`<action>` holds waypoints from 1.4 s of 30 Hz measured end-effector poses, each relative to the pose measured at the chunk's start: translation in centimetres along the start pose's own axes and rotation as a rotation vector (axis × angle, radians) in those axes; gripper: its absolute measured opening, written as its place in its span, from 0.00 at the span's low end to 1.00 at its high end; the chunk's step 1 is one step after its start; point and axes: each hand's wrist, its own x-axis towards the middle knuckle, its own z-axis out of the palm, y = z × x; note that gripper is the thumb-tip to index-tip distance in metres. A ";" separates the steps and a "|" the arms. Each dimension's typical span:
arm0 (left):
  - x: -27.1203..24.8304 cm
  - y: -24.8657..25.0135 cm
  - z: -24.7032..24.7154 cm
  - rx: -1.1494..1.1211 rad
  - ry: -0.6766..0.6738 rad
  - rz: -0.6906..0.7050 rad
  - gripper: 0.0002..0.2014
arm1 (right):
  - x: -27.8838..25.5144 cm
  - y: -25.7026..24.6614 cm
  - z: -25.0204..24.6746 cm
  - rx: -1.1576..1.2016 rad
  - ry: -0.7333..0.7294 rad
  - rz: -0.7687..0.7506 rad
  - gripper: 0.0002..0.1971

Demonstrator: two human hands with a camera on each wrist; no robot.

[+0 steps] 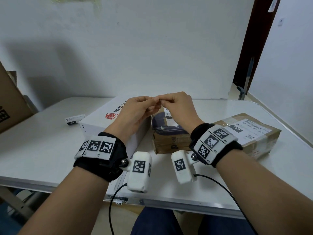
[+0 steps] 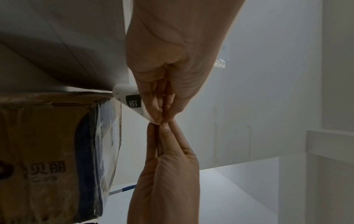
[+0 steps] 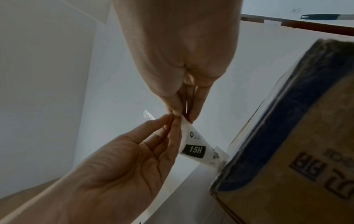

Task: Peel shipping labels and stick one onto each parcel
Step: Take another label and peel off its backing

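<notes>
Both hands meet above the middle parcel (image 1: pixel 169 139), a brown carton wrapped in dark-blue tape. My right hand (image 3: pixel 182 116) pinches the top corner of a white shipping label (image 3: pixel 193 145) printed "15H". My left hand (image 3: pixel 172 119) pinches the same corner from the other side. The label (image 1: pixel 168 114) hangs down toward the carton's top; whether it touches is unclear. A white box (image 1: pixel 101 121) lies left of the carton. At the right, a flat brown parcel (image 1: pixel 254 143) carries a stuck label (image 1: pixel 245 131).
A second, curled label (image 1: pixel 74 119) lies on the white table (image 1: pixel 42 146) left of the white box. A large open cardboard box (image 1: pixel 10 102) stands at the far left edge. A white wall runs behind the table, a dark door frame (image 1: pixel 254 48) at right.
</notes>
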 end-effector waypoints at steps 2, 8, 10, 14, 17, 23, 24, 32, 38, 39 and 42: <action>0.0 0.0 0.0 0.014 0.002 0.011 0.07 | 0.0 0.0 0.0 0.025 -0.007 0.019 0.12; 0.2 0.1 0.0 0.056 0.008 0.019 0.08 | -0.3 -0.1 -0.5 0.357 -0.059 0.158 0.10; 0.1 0.1 0.2 0.067 -0.001 0.021 0.09 | -0.5 -0.4 -0.7 0.474 -0.075 0.195 0.10; 0.2 0.2 0.2 0.086 -0.027 0.037 0.08 | -0.8 -0.7 -0.9 0.543 -0.080 0.228 0.10; 0.1 0.2 0.1 0.102 -0.058 0.041 0.07 | -0.9 -0.8 -1.1 0.581 -0.073 0.263 0.08; 0.0 0.2 0.3 0.171 -0.024 0.050 0.07 | -0.7 -0.8 -1.0 0.551 -0.011 0.289 0.08; 0.0 0.2 0.4 0.181 -0.018 0.047 0.06 | -0.7 -0.8 -0.9 0.532 -0.005 0.291 0.07; 0.5 0.2 0.6 -0.031 0.069 -0.078 0.08 | -0.5 -0.6 -1.5 0.869 0.106 0.495 0.05; 1.1 -0.3 1.0 -0.156 0.097 -0.079 0.05 | -0.7 -0.5 -1.6 1.010 0.082 0.527 0.06; 1.4 -0.3 1.0 -0.150 0.107 -0.073 0.06 | -0.7 -0.5 -1.6 1.000 0.070 0.518 0.06; 1.6 -0.3 1.0 -0.063 0.086 -0.054 0.08 | -0.7 -0.7 -1.5 0.961 0.040 0.489 0.07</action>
